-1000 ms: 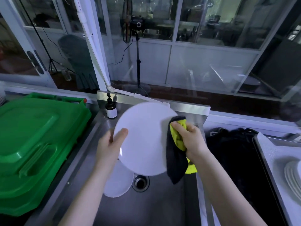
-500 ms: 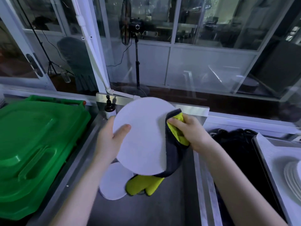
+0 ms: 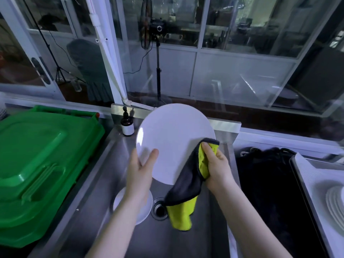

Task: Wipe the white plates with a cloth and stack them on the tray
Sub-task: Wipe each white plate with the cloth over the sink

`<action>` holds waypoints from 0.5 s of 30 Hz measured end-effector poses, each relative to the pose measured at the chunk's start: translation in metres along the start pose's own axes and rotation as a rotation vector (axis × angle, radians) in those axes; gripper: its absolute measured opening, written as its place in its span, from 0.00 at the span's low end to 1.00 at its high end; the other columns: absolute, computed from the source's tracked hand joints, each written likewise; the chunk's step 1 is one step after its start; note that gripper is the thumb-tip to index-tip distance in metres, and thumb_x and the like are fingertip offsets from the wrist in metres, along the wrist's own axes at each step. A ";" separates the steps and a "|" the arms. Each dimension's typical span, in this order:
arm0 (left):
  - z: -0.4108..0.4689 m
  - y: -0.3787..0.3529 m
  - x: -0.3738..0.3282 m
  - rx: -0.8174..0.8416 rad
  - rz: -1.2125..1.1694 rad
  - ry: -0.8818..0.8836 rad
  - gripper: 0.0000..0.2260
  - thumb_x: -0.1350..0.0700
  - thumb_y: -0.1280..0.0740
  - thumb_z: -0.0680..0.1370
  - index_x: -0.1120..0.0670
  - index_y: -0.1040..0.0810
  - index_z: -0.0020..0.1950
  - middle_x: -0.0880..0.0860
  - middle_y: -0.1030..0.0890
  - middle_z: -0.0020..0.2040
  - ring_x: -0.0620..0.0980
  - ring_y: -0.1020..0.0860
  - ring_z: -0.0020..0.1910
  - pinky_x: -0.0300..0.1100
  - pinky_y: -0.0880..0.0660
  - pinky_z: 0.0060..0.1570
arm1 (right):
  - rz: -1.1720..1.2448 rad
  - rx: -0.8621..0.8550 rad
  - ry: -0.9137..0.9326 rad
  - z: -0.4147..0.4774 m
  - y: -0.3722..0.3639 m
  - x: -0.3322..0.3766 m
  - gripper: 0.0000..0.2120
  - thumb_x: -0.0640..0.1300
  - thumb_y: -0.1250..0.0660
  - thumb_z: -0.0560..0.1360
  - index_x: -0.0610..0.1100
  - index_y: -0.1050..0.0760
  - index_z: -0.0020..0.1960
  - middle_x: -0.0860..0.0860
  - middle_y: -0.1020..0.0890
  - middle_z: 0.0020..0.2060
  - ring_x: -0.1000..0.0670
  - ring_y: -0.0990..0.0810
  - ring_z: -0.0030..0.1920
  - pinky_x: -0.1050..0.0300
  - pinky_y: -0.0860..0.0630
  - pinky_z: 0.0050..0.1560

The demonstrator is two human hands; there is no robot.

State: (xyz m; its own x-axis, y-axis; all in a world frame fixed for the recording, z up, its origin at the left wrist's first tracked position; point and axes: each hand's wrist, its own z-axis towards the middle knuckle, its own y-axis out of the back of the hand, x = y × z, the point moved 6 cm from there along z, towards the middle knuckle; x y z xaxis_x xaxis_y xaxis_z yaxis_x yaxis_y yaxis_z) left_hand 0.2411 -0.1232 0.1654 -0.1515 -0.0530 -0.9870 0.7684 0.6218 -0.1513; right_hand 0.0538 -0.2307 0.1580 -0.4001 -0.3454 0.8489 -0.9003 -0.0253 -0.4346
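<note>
plate [image 3: 173, 144] above sink [image 3: 208, 229], bin [image 3: 37, 164] left

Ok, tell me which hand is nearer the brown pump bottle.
Left. The left hand grips the plate at its lower-left rim, just below the bottle; the right hand holds the cloth at its right rim, farther away.

Both bare forearms reach forward from the lower edge, drawing slightly together; the left hand [image 3: 140, 170] is raised, thumb laid on the near face of a white plate [image 3: 173, 135], fingers hidden behind its rim; the right hand [image 3: 216, 164], back toward the camera, curls round a bunched cloth [image 3: 186, 190], thumb pressing on top.
</note>
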 end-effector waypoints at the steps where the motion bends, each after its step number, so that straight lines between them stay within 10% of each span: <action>1: -0.001 -0.004 -0.001 -0.047 -0.037 -0.008 0.21 0.44 0.28 0.73 0.42 0.24 0.65 0.40 0.17 0.59 0.42 0.19 0.60 0.51 0.23 0.61 | -0.002 -0.001 -0.016 -0.002 0.000 -0.006 0.08 0.44 0.31 0.77 0.46 0.16 0.41 0.47 0.14 0.41 0.49 0.15 0.42 0.57 0.19 0.40; 6: 0.020 0.005 -0.015 0.032 0.104 -0.078 0.12 0.52 0.29 0.78 0.39 0.23 0.58 0.38 0.16 0.54 0.38 0.18 0.53 0.51 0.20 0.55 | -0.230 0.066 0.107 0.003 -0.005 0.026 0.04 0.42 0.30 0.76 0.41 0.18 0.47 0.44 0.14 0.45 0.46 0.15 0.47 0.51 0.19 0.50; 11: 0.041 0.020 -0.060 0.317 0.436 -0.197 0.12 0.45 0.28 0.71 0.33 0.21 0.53 0.37 0.16 0.51 0.35 0.18 0.48 0.40 0.24 0.46 | -0.789 0.358 0.311 -0.003 -0.044 0.074 0.14 0.43 0.29 0.75 0.40 0.28 0.34 0.50 0.25 0.25 0.53 0.28 0.25 0.63 0.30 0.28; 15: 0.050 0.013 -0.072 0.505 0.822 -0.296 0.17 0.37 0.27 0.69 0.43 0.22 0.54 0.43 0.17 0.52 0.40 0.21 0.49 0.38 0.28 0.51 | -1.119 0.530 0.402 -0.009 -0.074 0.067 0.16 0.45 0.26 0.73 0.33 0.27 0.38 0.51 0.28 0.30 0.56 0.32 0.31 0.62 0.31 0.34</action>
State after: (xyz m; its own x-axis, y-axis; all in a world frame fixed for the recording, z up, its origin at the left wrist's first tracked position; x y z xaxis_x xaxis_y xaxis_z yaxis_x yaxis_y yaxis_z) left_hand 0.2930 -0.1502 0.2318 0.6512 0.0087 -0.7588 0.7491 0.1526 0.6446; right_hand 0.0918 -0.2439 0.2494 0.4126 0.4048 0.8160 -0.6368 -0.5124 0.5761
